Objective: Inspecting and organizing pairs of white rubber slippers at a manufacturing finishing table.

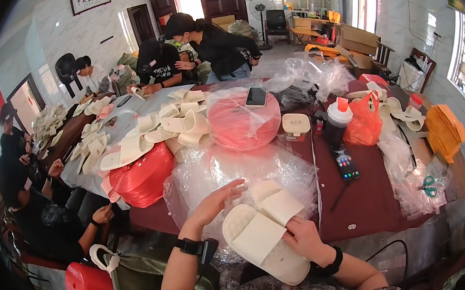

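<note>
Two cream slide slippers overlap in front of me, held close to my body. The nearer slipper (pixel 257 238) has a broad plain strap and a dimpled footbed; the second slipper (pixel 279 203) lies behind it, toward the table. My right hand (pixel 309 241) grips the pair at the side, its fingers around the edge between the straps. Above the slippers' left side, my left hand (pixel 219 199) is raised with fingers stretched out, holding nothing. It hovers over a heap of clear plastic bags (pixel 207 173) at the table's front edge.
A red plastic-wrapped roll (pixel 144 177) and a pink wrapped bundle (pixel 244 120) flank more cream slippers (pixel 187 122). Rightward are a phone (pixel 346 164), a dark bottle (pixel 338 119), an orange-red bag (pixel 364 122) and teal scissors (pixel 429 186). Several people work around the table's left and far sides.
</note>
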Demonstrator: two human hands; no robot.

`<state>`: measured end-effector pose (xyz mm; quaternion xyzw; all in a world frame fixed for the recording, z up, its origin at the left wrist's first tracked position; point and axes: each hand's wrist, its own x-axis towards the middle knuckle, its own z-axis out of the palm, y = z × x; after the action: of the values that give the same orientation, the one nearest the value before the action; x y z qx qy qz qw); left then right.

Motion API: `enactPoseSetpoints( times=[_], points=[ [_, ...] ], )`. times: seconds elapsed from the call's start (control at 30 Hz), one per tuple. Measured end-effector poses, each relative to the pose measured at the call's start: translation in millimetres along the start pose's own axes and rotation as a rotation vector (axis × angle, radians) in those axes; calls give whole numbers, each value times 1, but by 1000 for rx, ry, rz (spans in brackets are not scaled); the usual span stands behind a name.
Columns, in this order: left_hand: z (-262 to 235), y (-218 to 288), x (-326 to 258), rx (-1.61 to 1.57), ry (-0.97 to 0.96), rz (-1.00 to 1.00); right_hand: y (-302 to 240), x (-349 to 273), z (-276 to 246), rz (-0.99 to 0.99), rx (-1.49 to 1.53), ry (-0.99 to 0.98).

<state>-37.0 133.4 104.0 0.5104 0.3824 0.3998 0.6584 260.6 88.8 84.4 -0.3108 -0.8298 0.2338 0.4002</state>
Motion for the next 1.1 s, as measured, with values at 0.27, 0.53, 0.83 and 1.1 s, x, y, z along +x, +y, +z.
enactPoseSetpoints(
  times=[0.27,0.53,0.83,1.1],
  points=[
    [11,13,-1,151,43,14,-6,-3,-4,-32,-141,-169],
    [26,10,-2,371,70,74,-17,5,-11,-85,47,-115],
    [72,-25,0,-228,-130,-44,-14,0,-4,-15,240,-91],
    [83,-25,11,-1032,-538,-265,-14,-6,-5,88,316,-108]
  ],
)
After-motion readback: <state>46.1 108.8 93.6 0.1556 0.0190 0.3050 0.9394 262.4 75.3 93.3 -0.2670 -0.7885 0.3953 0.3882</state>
